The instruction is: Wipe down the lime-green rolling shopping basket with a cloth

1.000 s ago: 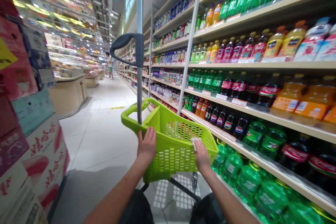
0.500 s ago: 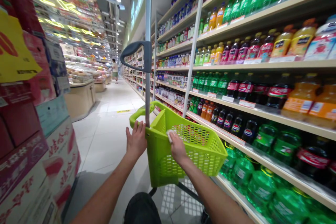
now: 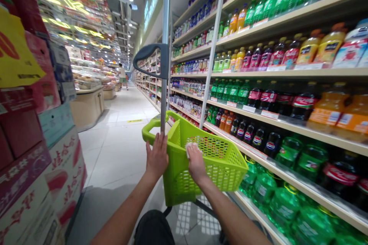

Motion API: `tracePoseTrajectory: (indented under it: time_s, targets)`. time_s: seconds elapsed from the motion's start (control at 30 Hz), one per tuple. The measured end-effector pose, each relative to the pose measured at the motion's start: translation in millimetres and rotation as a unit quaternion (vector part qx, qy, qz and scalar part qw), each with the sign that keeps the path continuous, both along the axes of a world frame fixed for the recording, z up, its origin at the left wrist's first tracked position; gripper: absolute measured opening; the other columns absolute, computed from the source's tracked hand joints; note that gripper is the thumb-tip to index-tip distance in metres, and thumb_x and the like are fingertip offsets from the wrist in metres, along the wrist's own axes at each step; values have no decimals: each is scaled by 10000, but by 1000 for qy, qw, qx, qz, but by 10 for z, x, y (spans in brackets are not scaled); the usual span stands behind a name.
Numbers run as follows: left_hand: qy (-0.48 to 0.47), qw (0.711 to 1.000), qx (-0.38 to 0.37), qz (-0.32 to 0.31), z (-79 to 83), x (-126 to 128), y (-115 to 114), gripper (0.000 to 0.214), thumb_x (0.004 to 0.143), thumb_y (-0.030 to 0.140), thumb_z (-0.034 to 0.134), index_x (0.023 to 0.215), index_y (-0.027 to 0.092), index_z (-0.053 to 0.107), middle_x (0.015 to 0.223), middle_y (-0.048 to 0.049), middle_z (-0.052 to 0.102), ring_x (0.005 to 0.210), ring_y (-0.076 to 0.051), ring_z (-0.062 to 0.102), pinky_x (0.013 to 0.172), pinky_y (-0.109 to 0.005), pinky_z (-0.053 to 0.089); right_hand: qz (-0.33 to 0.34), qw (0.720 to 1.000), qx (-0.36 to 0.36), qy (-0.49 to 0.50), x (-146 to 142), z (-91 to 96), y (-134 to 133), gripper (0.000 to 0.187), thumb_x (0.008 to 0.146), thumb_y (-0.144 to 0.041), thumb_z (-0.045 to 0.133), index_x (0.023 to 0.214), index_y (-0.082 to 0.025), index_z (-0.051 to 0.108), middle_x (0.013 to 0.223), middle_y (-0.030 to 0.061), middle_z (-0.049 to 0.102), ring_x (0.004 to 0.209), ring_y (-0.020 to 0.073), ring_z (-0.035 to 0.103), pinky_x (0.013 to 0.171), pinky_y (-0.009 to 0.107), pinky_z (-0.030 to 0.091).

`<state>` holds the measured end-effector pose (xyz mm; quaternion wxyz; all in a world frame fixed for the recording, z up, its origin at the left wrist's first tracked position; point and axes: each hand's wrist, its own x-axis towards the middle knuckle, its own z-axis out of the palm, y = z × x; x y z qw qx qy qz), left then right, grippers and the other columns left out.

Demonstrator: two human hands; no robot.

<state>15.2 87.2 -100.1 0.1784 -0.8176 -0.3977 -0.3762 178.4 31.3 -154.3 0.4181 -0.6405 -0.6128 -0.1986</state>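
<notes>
A lime-green shopping basket [image 3: 218,160] on a wheeled frame stands in the aisle before me, with a grey pull handle [image 3: 151,58] raised on a metal pole. My left hand [image 3: 156,156] lies against the basket's near left corner at the foot of the pole, fingers stretched out. My right hand [image 3: 196,162] presses a small white cloth [image 3: 191,146] onto the basket's near rim, fingers closed over it. Nothing shows inside the basket.
Shelves [image 3: 287,72] of soda and juice bottles run along the right, very close to the basket. Stacked red and white cartons [image 3: 34,153] stand at the left. The tiled aisle [image 3: 120,122] stretches ahead past a display counter [image 3: 87,103]; a person [image 3: 122,76] walks far off.
My right hand with the cloth slid left along the near rim. My left hand shifted at the corner by the pole. The view moved a little closer to the basket.
</notes>
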Motion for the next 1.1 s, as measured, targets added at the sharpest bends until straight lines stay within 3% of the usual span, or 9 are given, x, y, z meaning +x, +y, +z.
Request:
tracePoseTrajectory:
  time_s: [0.13, 0.33, 0.53, 0.6, 0.7, 0.77, 0.9, 0.97, 1.1]
  targets:
    - [55, 997, 15, -54, -101, 100, -65, 530, 732, 79, 311, 1248, 106, 428, 1348, -104, 392, 1288, -234, 273, 1057, -532, 77, 38, 998, 3, -49, -33, -23, -24, 540, 742, 6, 353, 1244, -163, 463, 1317, 92, 435, 1277, 193, 289, 1020, 424, 299]
    - [75, 996, -1, -49, -172, 236, -112, 516, 736, 86, 309, 1235, 62, 440, 1327, -137, 411, 1280, -261, 285, 1048, -555, 79, -91, 996, -9, -5, 673, -265, -415, 494, 736, -14, 345, 1173, -140, 538, 1237, 124, 513, 1219, 217, 387, 1000, 442, 328]
    - [91, 993, -36, -67, -226, 399, -246, 521, 749, 89, 287, 1252, 80, 419, 1350, -112, 376, 1288, -243, 271, 1046, -555, 84, -20, 996, -16, -87, 613, -324, -389, 553, 709, 16, 348, 1208, -166, 505, 1287, 93, 469, 1244, 182, 350, 1006, 395, 337]
    - [91, 993, -36, -70, -238, 399, -259, 541, 736, 82, 291, 1266, 93, 400, 1363, -99, 354, 1293, -233, 261, 1047, -559, 70, -50, 995, -20, -86, 831, -372, -547, 514, 736, -7, 341, 1190, -165, 522, 1277, 96, 480, 1239, 187, 359, 999, 402, 342]
    - [93, 992, -47, -70, -241, 399, -267, 554, 726, 90, 302, 1273, 93, 387, 1371, -95, 338, 1299, -234, 248, 1046, -561, 68, -146, 988, -13, -46, 1251, -465, -832, 461, 770, -43, 315, 1161, -117, 546, 1239, 141, 507, 1229, 216, 373, 995, 435, 337]
    - [90, 992, -59, -61, -240, 412, -274, 559, 723, 105, 312, 1278, 79, 377, 1379, -102, 319, 1302, -243, 236, 1043, -563, 78, -178, 983, -9, -29, 1360, -508, -903, 473, 761, -36, 308, 1164, -111, 545, 1229, 148, 515, 1227, 217, 376, 998, 439, 333]
    - [90, 993, -56, -57, -247, 428, -275, 582, 708, 91, 309, 1288, 90, 365, 1388, -98, 297, 1304, -240, 232, 1046, -561, 59, -93, 993, -25, -64, 1226, -526, -812, 557, 707, 11, 318, 1199, -159, 514, 1273, 97, 484, 1231, 176, 372, 1011, 406, 332]
    - [94, 992, -49, -61, -258, 424, -265, 587, 707, 75, 294, 1289, 104, 365, 1387, -91, 304, 1303, -233, 238, 1046, -561, 44, -85, 993, -39, -66, 1271, -519, -860, 531, 712, 0, 324, 1183, -135, 528, 1276, 111, 478, 1231, 187, 372, 1013, 411, 327]
    - [86, 994, -43, -59, -284, 436, -255, 580, 715, 74, 283, 1287, 96, 369, 1383, -104, 313, 1301, -242, 241, 1042, -566, 45, -211, 976, -53, 5, 1683, -553, -1199, 470, 730, -35, 337, 1139, -91, 562, 1249, 142, 498, 1229, 231, 373, 1015, 434, 310]
